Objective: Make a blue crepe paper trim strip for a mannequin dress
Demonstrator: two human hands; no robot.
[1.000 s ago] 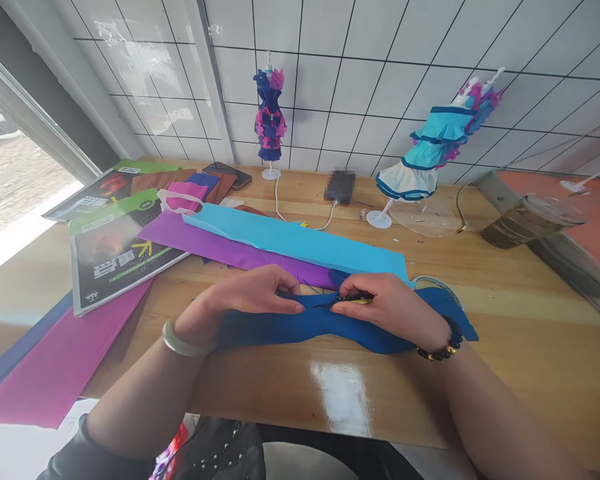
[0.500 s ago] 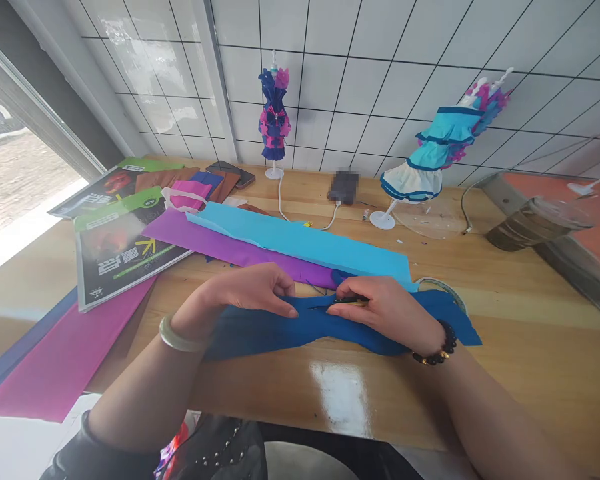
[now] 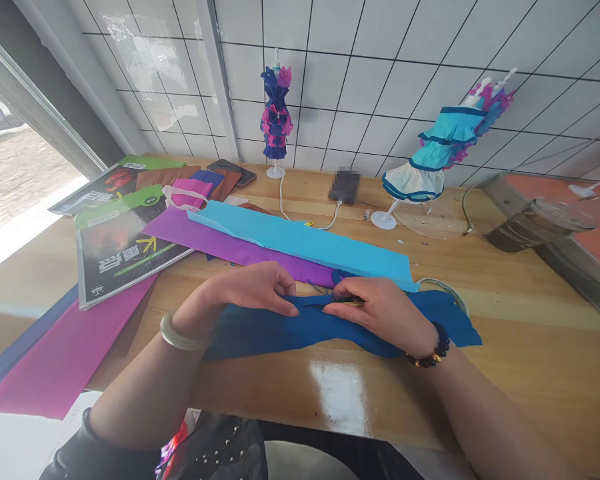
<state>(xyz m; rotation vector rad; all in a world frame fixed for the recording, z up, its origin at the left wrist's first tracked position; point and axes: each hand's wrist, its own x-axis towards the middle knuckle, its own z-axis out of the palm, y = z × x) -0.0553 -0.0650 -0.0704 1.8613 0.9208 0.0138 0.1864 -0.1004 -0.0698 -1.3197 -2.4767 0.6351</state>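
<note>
Item: dark blue paper strip (image 3: 260, 330), long axis left-right across desk (image 3: 530, 373). Left hand (image 3: 250, 290) pinches its upper edge; right hand (image 3: 385, 310), just beside, pinches small dark tool (image 3: 347, 301) against it.

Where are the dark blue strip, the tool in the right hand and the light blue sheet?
dark blue strip (image 3: 260, 333): head view, its bare left half.
tool (image 3: 351, 301): head view, its exposed yellowish shaft.
light blue sheet (image 3: 305, 243): head view, middle of its top face.
</note>
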